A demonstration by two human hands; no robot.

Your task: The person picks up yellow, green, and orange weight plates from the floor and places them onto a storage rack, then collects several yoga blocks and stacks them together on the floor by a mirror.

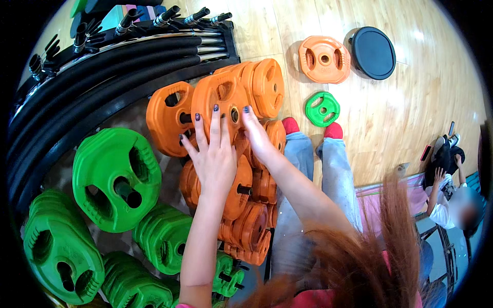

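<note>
An orange weight plate [217,88] with a metal-lined centre hole stands on edge at the rack, between my two hands. My left hand [215,163] lies against its lower rim and face with fingers spread; the thumb is hidden. My right hand [256,134] grips the lower right rim, its thumb near the hole and the other fingers out of sight. Just left of it, another orange plate [165,127] hangs on a black peg [185,118]. More orange plates [269,88] are stacked directly to the right. Below my hands sits a further orange plate [240,192] on its peg.
Large green plates [115,169] fill the rack at left. Black padded bars [127,67] lie beyond. On the wooden floor are an orange plate [324,59], a small green plate [322,109] and a dark round-topped object [373,53]. Another person [446,188] sits at far right.
</note>
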